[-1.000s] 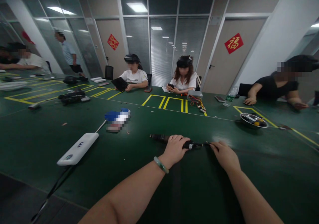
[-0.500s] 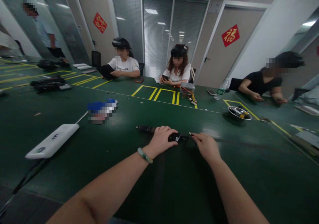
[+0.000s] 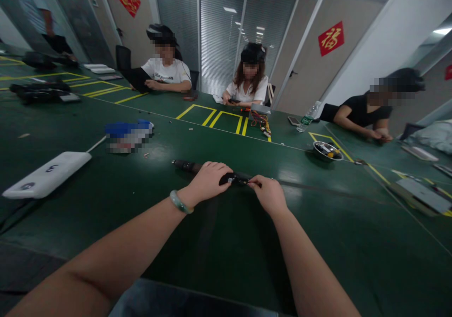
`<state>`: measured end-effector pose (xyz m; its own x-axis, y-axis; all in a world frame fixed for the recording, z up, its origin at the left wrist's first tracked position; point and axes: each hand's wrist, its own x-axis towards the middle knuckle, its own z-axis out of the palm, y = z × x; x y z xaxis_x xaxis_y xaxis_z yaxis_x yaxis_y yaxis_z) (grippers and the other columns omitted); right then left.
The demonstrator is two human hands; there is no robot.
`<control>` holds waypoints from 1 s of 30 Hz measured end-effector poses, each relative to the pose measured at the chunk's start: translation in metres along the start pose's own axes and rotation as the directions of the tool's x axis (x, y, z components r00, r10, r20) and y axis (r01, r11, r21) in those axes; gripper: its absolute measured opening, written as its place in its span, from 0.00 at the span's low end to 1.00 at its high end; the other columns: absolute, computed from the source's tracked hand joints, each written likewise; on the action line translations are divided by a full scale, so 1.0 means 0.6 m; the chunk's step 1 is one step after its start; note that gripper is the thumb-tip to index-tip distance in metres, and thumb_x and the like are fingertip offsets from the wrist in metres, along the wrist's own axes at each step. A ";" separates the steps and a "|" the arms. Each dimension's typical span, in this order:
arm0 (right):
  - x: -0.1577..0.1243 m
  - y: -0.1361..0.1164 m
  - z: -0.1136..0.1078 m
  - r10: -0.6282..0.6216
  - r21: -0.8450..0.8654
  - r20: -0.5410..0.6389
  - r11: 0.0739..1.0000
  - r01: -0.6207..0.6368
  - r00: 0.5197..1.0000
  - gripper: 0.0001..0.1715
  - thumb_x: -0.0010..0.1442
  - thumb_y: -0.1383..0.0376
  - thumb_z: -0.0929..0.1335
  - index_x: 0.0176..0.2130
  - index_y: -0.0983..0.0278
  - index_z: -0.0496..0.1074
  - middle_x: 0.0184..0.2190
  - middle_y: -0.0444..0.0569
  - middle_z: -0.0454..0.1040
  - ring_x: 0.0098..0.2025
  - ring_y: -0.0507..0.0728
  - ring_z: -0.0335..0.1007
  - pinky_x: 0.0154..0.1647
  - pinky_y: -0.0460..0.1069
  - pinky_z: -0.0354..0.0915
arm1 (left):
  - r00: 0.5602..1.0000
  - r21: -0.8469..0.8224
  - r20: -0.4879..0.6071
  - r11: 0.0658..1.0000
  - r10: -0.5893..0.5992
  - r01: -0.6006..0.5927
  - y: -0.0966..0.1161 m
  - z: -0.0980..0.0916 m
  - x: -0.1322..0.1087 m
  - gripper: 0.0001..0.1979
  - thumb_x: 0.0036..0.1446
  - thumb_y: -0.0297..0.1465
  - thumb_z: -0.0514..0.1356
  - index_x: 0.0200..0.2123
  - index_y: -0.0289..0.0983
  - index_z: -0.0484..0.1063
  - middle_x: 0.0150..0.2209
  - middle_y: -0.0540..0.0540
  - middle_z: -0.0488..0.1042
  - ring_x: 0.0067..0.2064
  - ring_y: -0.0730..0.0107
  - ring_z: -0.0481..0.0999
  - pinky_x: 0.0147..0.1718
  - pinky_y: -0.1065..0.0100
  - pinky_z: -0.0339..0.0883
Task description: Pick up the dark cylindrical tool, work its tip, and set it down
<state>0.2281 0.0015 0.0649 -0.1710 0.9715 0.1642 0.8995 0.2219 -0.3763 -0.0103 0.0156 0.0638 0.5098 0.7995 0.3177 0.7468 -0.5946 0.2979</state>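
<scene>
The right hand's (image 3: pixel 270 195) fingers (image 3: pixel 256 183) pinch together on the 3 o'clock end of a black tool (image 3: pixel 187 166). The left hand's (image 3: pixel 208 180) fingers (image 3: pixel 221 171) curl over its middle, seemingly pinning it flat on the green table (image 3: pixel 229 260) to steady it. A white box (image 3: pixel 45 180) lies at 9 o'clock and a metal bowl (image 3: pixel 326 150) at 2 o'clock.
</scene>
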 end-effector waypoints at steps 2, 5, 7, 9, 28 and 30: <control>0.000 0.003 0.005 -0.076 -0.017 -0.035 0.997 0.075 0.997 0.08 0.62 0.61 0.66 0.39 0.57 0.76 0.37 0.43 0.76 0.38 0.54 0.70 0.44 0.49 0.60 | 0.998 0.012 -0.042 0.999 0.044 -0.044 0.015 0.015 0.000 0.19 0.59 0.37 0.59 0.53 0.42 0.65 0.56 0.47 0.65 0.57 0.60 0.63 0.60 0.54 0.48; 0.001 0.011 0.011 -0.095 -0.029 -0.060 0.995 0.093 0.994 0.08 0.62 0.61 0.66 0.38 0.58 0.76 0.38 0.45 0.74 0.37 0.53 0.69 0.42 0.49 0.59 | 0.995 0.033 -0.061 0.997 0.078 -0.076 0.036 0.038 0.006 0.17 0.59 0.33 0.59 0.51 0.41 0.66 0.55 0.46 0.65 0.57 0.61 0.64 0.61 0.54 0.48; 0.003 0.016 0.014 -0.094 -0.033 -0.072 0.995 0.092 0.993 0.07 0.61 0.61 0.67 0.37 0.59 0.76 0.36 0.44 0.73 0.36 0.53 0.68 0.40 0.49 0.59 | 0.994 0.069 -0.073 0.994 0.084 -0.079 0.044 0.048 0.009 0.14 0.60 0.32 0.58 0.50 0.41 0.67 0.54 0.46 0.66 0.56 0.60 0.65 0.61 0.54 0.50; 0.005 0.019 0.018 -0.098 -0.029 -0.081 0.995 0.096 0.992 0.05 0.59 0.62 0.68 0.35 0.59 0.75 0.34 0.43 0.73 0.35 0.53 0.68 0.39 0.48 0.59 | 0.992 0.117 -0.091 0.990 0.087 -0.076 0.048 0.053 0.012 0.12 0.61 0.31 0.58 0.48 0.41 0.68 0.52 0.45 0.67 0.56 0.60 0.65 0.60 0.53 0.51; 0.014 0.015 0.028 -0.204 -0.057 -0.117 0.978 0.199 0.972 0.04 0.58 0.62 0.70 0.32 0.59 0.75 0.32 0.42 0.73 0.34 0.53 0.68 0.41 0.51 0.55 | 0.990 0.019 -0.082 0.993 0.114 -0.113 0.025 0.052 0.041 0.06 0.60 0.32 0.59 0.41 0.40 0.72 0.42 0.48 0.73 0.45 0.65 0.72 0.47 0.61 0.63; 0.013 0.015 0.030 -0.210 -0.038 -0.124 0.978 0.207 0.970 0.04 0.58 0.62 0.70 0.32 0.59 0.75 0.32 0.42 0.73 0.34 0.53 0.68 0.41 0.51 0.55 | 0.990 0.014 -0.069 0.992 0.122 -0.121 0.021 0.053 0.043 0.06 0.61 0.32 0.58 0.41 0.40 0.72 0.43 0.48 0.73 0.45 0.65 0.72 0.47 0.62 0.64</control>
<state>0.2275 0.0128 0.0465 -0.3054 0.8851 0.3511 0.8592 0.4151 -0.2991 0.0259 0.0314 0.0472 0.5663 0.7130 0.4134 0.6850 -0.6861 0.2449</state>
